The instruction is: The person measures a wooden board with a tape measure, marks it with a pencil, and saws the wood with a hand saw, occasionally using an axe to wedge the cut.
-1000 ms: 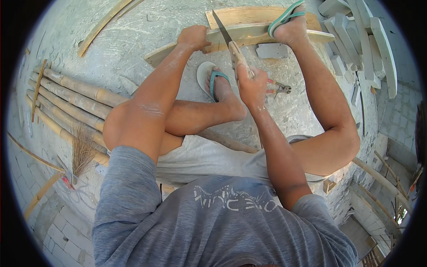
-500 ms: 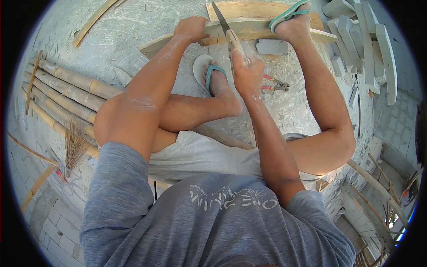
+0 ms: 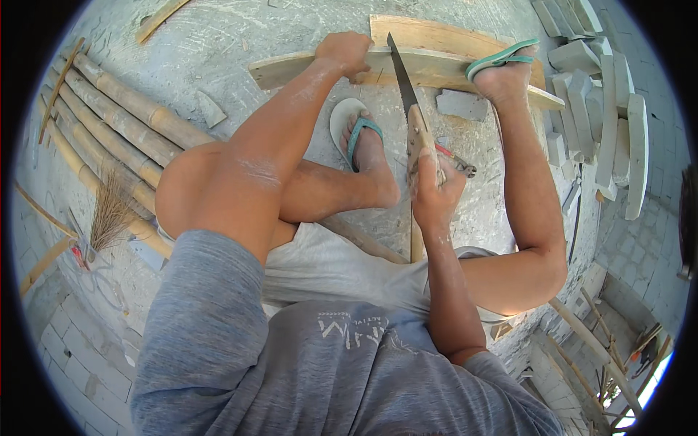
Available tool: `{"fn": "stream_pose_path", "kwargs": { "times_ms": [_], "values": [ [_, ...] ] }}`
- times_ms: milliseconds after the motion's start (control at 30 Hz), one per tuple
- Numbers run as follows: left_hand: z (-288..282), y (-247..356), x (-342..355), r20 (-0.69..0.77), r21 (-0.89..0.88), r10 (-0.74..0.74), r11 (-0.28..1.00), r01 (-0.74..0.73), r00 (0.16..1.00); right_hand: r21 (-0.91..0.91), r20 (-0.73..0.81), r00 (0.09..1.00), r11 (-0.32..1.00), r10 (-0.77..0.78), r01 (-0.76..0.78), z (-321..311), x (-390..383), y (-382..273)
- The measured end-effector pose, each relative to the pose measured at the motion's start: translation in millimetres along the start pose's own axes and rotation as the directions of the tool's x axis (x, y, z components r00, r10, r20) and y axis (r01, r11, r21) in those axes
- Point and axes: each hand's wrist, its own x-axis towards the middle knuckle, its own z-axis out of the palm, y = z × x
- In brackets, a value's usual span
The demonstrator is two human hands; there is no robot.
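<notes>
A narrow wooden plank (image 3: 436, 69) stands on edge across the top of the view. My left hand (image 3: 345, 54) is closed over its top edge, left of the saw. With my right hand (image 3: 436, 192) I grip the worn wooden handle of a handsaw (image 3: 403, 80). Its dark blade points away from me and crosses the plank's edge just right of my left hand; whether the teeth are in a cut cannot be made out. My right foot in a green-strapped flip-flop (image 3: 502, 59) rests on the plank's right part. Red-handled pliers (image 3: 465, 167) lie partly hidden behind my right hand.
A wider board (image 3: 414, 29) lies behind the plank. A grey block piece (image 3: 463, 105) sits in front of it. Bamboo poles (image 3: 123, 102) and a twig broom (image 3: 110, 218) lie at left. Pale block slabs (image 3: 607, 123) are stacked at right.
My right hand has drawn the saw back toward my body, so the blade's tip is nearer the plank. My left hand stays on the plank while the whole view has shifted slightly.
</notes>
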Motion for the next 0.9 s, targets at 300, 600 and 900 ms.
{"fn": "stream_pose_path", "kwargs": {
  "times_ms": [300,600,900],
  "values": [
    [-2.2,-30.1,-19.6,0.007,0.014,-0.011,1.0,0.011,1.0,0.053,0.02,0.99,0.989,0.137,-0.138,19.1,-9.2,0.0],
    [11.7,-15.5,-7.6,0.064,-0.042,0.011,0.999,-0.009,0.998,-0.194,0.013,0.999,0.98,-0.048,0.05,39.9,32.0,9.9],
    [19.7,-16.4,0.3,-0.004,-0.08,0.027,0.996,-0.027,1.0,-0.208,0.03,0.999,0.978,0.015,-0.009,62.7,74.2,34.0]
  ]
}}
